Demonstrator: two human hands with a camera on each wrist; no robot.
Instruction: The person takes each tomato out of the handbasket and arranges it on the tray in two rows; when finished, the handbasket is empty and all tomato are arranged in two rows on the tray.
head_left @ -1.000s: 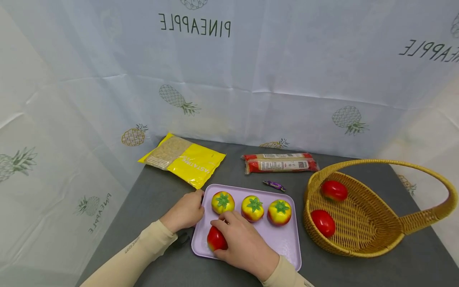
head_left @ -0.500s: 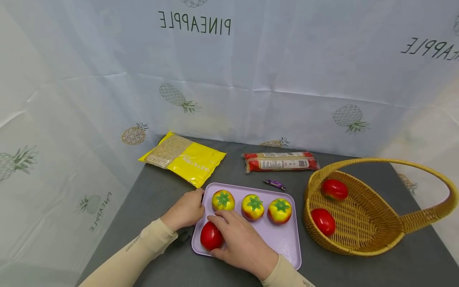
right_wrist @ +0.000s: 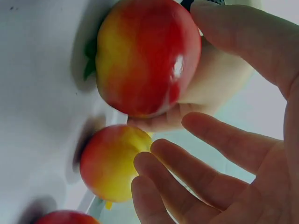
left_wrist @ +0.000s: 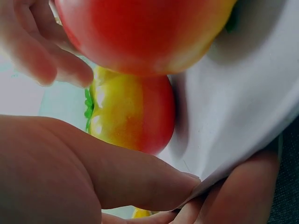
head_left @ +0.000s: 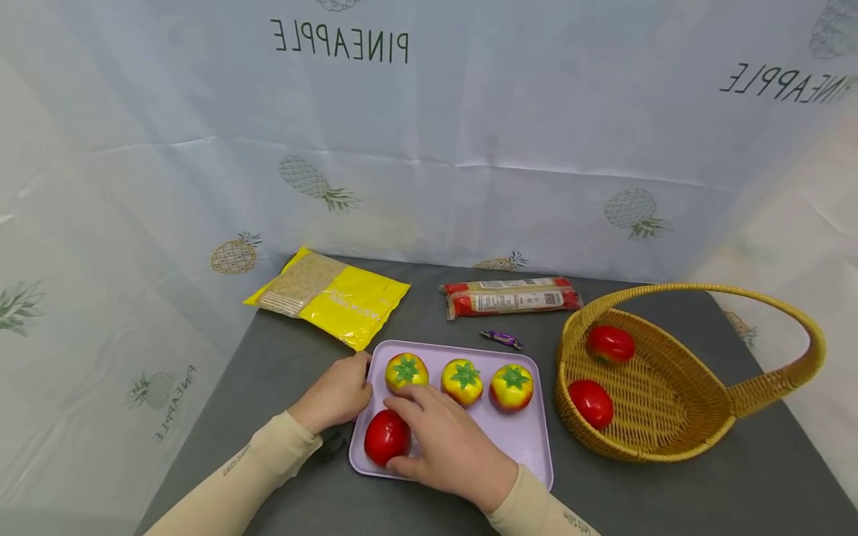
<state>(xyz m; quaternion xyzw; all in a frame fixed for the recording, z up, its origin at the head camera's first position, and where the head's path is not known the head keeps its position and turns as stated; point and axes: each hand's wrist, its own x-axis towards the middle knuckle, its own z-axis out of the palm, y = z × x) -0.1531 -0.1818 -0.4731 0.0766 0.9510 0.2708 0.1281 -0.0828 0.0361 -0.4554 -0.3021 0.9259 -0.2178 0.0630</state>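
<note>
Fruit (head_left: pixel 387 438), red base up, sits at the tray's (head_left: pixel 519 441) near-left corner, the right hand (head_left: pixel 452 443) spread wide beside it. Left hand (head_left: pixel 338 394) pinches the left edge; drawing the right straight up seems safest against rolling.

Sleeves: a matching pair, cream, smooth and close-fitting, ending at the wrists. The left sleeve (head_left: pixel 251 469) creases lightly at its cuff and carries small dark lettering along the forearm, too small to read. The right sleeve (head_left: pixel 529 506) is similarly marked; the lettering appears to read "Let's Slim". A dark fitting (head_left: pixel 333 447) shows beside the left cuff, form unclear. The left hand (head_left: pixel 338 391) and right hand (head_left: pixel 456 447) are ungloved. Fingers (right_wrist: pixel 229 140) are smooth with rounded tips.
</note>
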